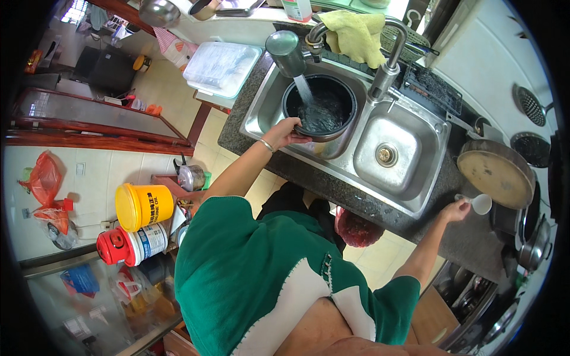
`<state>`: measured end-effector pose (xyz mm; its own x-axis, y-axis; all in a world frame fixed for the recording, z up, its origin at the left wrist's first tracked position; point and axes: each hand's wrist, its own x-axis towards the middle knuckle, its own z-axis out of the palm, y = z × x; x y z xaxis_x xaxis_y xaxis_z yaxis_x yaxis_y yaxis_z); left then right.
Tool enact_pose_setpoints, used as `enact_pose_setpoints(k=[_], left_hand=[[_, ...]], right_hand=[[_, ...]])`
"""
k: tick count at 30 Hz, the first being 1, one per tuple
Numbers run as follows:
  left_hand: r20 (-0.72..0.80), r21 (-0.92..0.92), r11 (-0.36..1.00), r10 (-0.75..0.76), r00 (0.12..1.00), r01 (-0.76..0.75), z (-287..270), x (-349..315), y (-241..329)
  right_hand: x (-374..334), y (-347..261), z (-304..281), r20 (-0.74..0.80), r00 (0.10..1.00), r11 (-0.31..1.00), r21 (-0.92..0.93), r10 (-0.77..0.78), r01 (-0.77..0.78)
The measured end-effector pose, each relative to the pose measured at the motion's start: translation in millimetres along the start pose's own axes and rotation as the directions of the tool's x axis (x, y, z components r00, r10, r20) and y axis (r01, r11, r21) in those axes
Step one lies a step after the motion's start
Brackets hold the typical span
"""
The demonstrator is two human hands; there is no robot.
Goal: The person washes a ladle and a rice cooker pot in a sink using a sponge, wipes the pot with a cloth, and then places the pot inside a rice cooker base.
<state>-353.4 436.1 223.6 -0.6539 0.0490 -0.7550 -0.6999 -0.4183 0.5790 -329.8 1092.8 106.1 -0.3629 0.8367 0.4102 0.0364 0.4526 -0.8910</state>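
My left hand (pixel 287 133) grips the near rim of a dark round pot (pixel 333 134) in the left basin of the steel sink (pixel 351 155). Water streams into this pot from a metal cylinder (pixel 285 52) fixed to the tap (pixel 394 66), and the water inside is churning. Out to the right, over the dark counter, my right hand (pixel 456 210) is closed on a small white cup (pixel 481 204), held by what looks like its handle. The inside of the cup is too small to make out.
A large round pan (pixel 497 172) leans beside the cup, with more pans behind it. The right basin (pixel 387 154) lies next to the pot. A yellow cloth (pixel 354 35) hangs over the tap. Left of the sink sits a lidded plastic box (pixel 221 68); a red basin (pixel 358 228) is below the counter.
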Motion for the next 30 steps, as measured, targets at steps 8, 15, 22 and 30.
enact_pose_setpoints(k=[8, 15, 22, 30], left_hand=[[0.049, -0.028, 0.999, -0.04, 0.998, 0.041, -24, 32, -5], [-0.03, 0.031, 0.994, 0.104, 0.994, -0.103, -51, 54, -4], [-0.12, 0.173, 0.973, 0.176, 0.977, -0.154, -81, 60, 33], [-0.059, 0.251, 0.947, 0.224, 0.973, -0.203, -127, 61, 71]], right_hand=[[-29, -27, -8, -0.002, 1.0, 0.998, -0.064, -0.013, 0.013], [-150, -137, 8, 0.311, 0.948, 0.987, 0.121, 0.064, -0.106], [-333, -249, 124, 0.945, 0.251, 0.978, -0.195, 0.209, -0.079], [-444, -186, 250, 0.889, -0.04, 0.56, -0.252, 0.457, 0.789]])
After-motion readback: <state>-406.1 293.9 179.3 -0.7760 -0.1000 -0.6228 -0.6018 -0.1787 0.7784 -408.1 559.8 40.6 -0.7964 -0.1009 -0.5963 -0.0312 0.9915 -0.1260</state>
